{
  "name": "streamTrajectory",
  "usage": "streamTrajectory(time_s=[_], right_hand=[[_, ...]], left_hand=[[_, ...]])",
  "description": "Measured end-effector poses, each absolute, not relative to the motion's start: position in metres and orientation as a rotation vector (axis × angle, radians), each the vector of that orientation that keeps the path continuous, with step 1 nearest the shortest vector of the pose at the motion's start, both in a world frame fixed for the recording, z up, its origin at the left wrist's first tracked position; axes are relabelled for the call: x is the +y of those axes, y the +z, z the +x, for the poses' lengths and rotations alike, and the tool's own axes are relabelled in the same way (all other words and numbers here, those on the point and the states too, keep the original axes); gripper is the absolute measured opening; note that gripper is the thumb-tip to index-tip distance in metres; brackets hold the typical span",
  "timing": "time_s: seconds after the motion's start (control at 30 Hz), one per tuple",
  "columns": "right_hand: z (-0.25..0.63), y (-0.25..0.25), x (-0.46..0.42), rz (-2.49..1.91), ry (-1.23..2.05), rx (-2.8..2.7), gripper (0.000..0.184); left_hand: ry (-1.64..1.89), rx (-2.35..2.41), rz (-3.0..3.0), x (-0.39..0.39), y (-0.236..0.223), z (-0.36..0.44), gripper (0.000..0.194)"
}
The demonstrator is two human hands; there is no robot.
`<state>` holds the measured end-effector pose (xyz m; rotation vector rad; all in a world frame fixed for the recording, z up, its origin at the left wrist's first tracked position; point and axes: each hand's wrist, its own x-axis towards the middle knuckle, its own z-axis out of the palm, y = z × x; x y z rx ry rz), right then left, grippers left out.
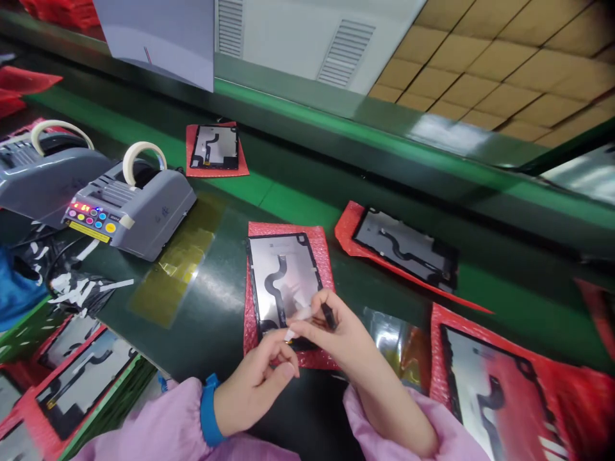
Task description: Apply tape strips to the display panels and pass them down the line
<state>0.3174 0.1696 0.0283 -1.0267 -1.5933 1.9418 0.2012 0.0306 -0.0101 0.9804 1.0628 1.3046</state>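
Observation:
A tablet screen panel (298, 256), its silvery back showing a black flex cable (275, 282), lies on a red bubble-wrap sheet (329, 262) before me. My right hand (343, 333) is closed over the panel's lower right part, pinching a short white tape strip (303, 313). A small black object (329, 316) shows between its fingers; its kind I cannot tell. Below the strip's lower end is my left hand (254, 384), wearing a blue wristband (210, 411). Its fingers are curled, close to the strip; anything inside them is hidden.
Two grey tape dispensers (144, 208) (48, 169) stand at the left. More panels on red wrap lie at the back (214, 147), right (408, 246), front right (500, 390) and lower left (86, 378). Yellowish film (177, 262) covers part of the table. White tape scraps (81, 288) hang beside it.

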Motion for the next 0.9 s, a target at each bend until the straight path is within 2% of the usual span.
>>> streamTrajectory(time_s=[0.13, 0.23, 0.33, 0.47, 0.57, 0.77, 0.9], right_hand=[[0.309, 0.034, 0.193, -1.059, 1.901, -1.645, 0.061], [0.300, 0.028, 0.213, -1.048, 1.732, -1.777, 0.061], [0.287, 0.011, 0.228, -0.972, 1.766, -2.026, 0.061], [0.273, -0.007, 0.236, -0.903, 1.737, -2.223, 0.059], [0.270, -0.009, 0.236, -0.887, 1.671, -2.293, 0.053], [0.270, -0.010, 0.236, -0.936, 1.585, -2.383, 0.045], [0.259, -0.016, 0.233, -0.982, 1.439, -2.371, 0.048]], left_hand=[[1.216, 1.021, 0.864, 0.032, -0.007, 0.202, 0.057], [1.114, 1.125, 0.994, 0.033, 0.002, 0.196, 0.043], [1.036, 1.393, 1.341, 0.036, 0.009, 0.185, 0.032], [0.725, 1.807, 1.781, 0.047, 0.010, 0.170, 0.034], [0.516, 1.987, 1.883, 0.056, 0.004, 0.167, 0.036], [0.368, 2.138, 1.934, 0.064, -0.007, 0.169, 0.037], [0.291, 2.150, 1.951, 0.066, -0.006, 0.170, 0.038]])
